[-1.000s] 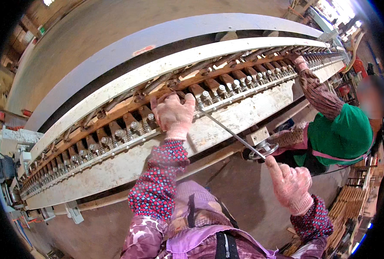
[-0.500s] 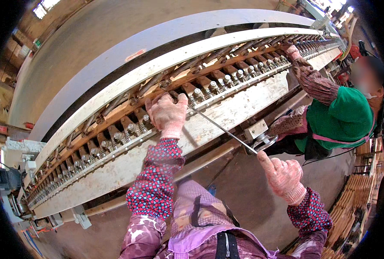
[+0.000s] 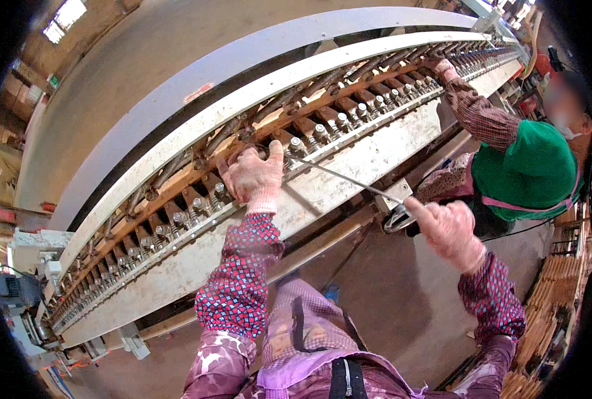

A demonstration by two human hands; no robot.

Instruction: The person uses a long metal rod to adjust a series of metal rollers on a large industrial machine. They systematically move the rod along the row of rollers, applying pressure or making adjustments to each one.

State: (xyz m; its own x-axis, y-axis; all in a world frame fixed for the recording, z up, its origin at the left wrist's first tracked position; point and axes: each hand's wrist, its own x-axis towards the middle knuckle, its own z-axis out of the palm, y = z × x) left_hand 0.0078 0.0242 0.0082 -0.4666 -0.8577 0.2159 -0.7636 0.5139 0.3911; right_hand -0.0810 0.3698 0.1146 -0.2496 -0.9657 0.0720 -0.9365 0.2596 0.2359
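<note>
Two gloved hands work at a long curved machine frame (image 3: 349,166); the left hand (image 3: 254,176) rests on the row of bolted clamps (image 3: 309,133), fingers curled over one clamp, thumb raised toward twelve o'clock; the right hand (image 3: 450,229), out at three o'clock from the left and well apart from it, is clenched around the near end of a thin metal rod (image 3: 346,178). That rod slants from the right fist up toward ten o'clock, its far tip at the clamps just beside the left thumb; a co-worker (image 3: 529,169) in green leans over the frame at two o'clock.
</note>
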